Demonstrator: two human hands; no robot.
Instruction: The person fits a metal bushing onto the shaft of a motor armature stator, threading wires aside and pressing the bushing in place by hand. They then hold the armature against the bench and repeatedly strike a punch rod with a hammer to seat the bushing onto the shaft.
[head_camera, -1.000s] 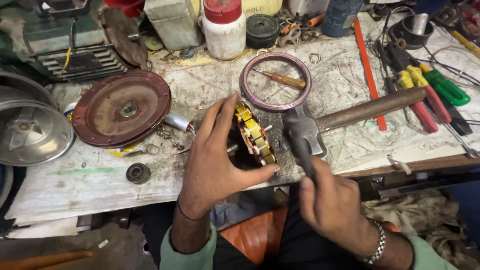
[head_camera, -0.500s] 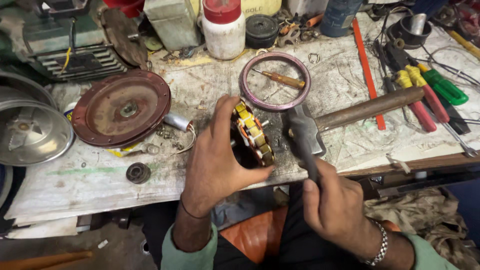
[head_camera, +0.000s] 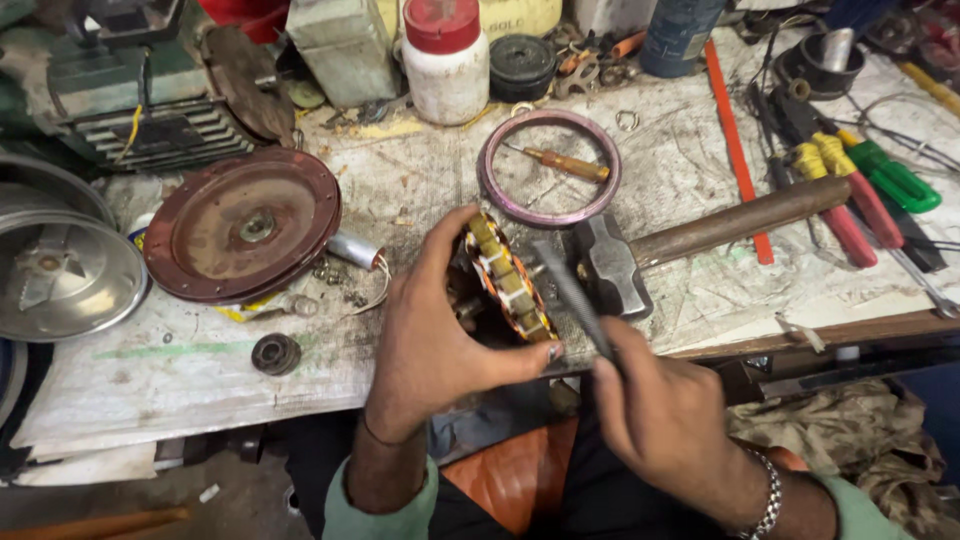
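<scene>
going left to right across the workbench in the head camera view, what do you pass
Silver metal dome → reddish round cover plate → left hand gripping the motor winding → right hand with a thin rod → hammer → red-handled screwdrivers

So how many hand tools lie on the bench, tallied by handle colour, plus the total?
Red-handled tools: 2
Green-handled screwdriver: 1
Yellow-handled tool: 1
Wooden-handled hammer: 1
Wooden-handled screwdriver: 1
Total: 6
</scene>
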